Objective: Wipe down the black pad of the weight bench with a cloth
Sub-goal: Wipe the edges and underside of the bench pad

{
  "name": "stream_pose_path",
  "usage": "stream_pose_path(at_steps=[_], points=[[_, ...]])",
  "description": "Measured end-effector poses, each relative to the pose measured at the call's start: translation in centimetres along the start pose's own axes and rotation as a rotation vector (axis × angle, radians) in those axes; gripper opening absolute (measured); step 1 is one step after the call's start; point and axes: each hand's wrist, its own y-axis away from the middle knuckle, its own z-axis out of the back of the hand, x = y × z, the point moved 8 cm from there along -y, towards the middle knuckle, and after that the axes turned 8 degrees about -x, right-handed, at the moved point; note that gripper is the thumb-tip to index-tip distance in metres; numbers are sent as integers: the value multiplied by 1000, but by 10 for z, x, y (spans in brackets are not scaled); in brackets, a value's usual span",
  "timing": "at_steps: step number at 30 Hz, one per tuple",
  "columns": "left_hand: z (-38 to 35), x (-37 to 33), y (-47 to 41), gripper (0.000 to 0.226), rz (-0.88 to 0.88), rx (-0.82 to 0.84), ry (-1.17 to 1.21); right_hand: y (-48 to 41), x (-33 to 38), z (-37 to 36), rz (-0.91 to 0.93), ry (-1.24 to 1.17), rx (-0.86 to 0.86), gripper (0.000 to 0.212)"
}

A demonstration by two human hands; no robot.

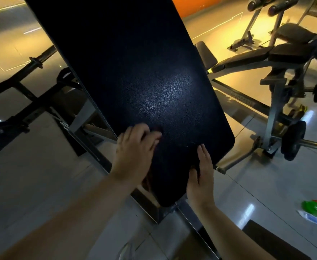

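Glossy pale floor tiles (41,175) fill the near part of this dim gym, and a dark mat (266,239) lies at the near right. My two bare forearms reach in from the near edge.

My right grip (200,173) comes first. Its fingers are straight and together, laid flat along the near right edge of the black pad (144,72), with nothing in it. My left grip (135,151) sits a little farther in, on the pad's left edge, with its fingers bent and pressing down on the surface. A dim reddish patch (156,128) just beyond the fingertips may be the cloth or only skin mirrored in the vinyl. I cannot tell which, so I cannot tell whether this grip holds anything.

Both grips are at the near end of the pad. Its long axis runs away from me and to the left, out of view at the far edge. Nearly all of its length lies beyond my fingers, and the left grip is the closer one to it. I judge the wiping stroke should go far and left, along that axis.

The pad is a deep blue-black with a fine pebbled grain, and one soft sheen lies just past the left grip. I see no streaks.

On the floor to the right lies a green spray bottle (311,207). Farther off stand another bench (247,59) and a barbell plate (292,139), with an orange wall (191,4) behind.
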Motion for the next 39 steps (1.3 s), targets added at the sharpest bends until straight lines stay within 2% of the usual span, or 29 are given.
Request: stream_pose_path(at_steps=[1,3,7,9,11,12,13,15,17,18,22,25,27,29,31,33,37,39], points=[[5,1,-16,23,-1,-78,-93,0,-1,-3,2,39,7,60],[-5,-12,-22,33,-36,-82,-234,0,-3,-6,8,94,8,62],[-59,-65,62,67,-392,238,-268,2,-2,-8,111,184,-1,62],[-60,-73,95,80,-511,359,-229,-1,-11,-5,85,226,15,62],[-56,-68,91,87,-558,403,-250,-5,-22,-2,38,259,24,66],[-52,-62,74,89,-524,360,-268,-8,-26,0,31,276,21,68],[-45,-54,46,88,-435,270,-278,-10,-28,1,34,293,18,71],[-28,-34,-10,69,-196,53,-256,-11,-30,-1,44,313,19,74],[-31,-35,-35,57,-63,11,-224,-10,-30,-3,37,300,23,74],[-41,-46,-34,59,-87,62,-209,-9,-30,-3,36,288,24,73],[-89,-96,39,61,-427,369,-176,-12,-35,7,56,227,18,65],[-87,-101,65,59,-561,442,-123,-15,-39,14,72,231,48,64],[-77,-94,39,57,-547,352,-160,-18,-38,17,93,238,57,68],[-65,-76,-6,62,-347,225,-210,-22,-37,15,82,235,73,71],[-66,-72,-33,66,-194,222,-237,-23,-37,13,53,236,85,71],[-84,-90,-21,71,-295,312,-260,-26,-38,14,57,242,66,68],[-104,-118,48,66,-491,522,-141,-34,-46,19,44,226,27,61],[-89,-120,54,65,-543,516,-96,-34,-45,20,59,208,32,62]])
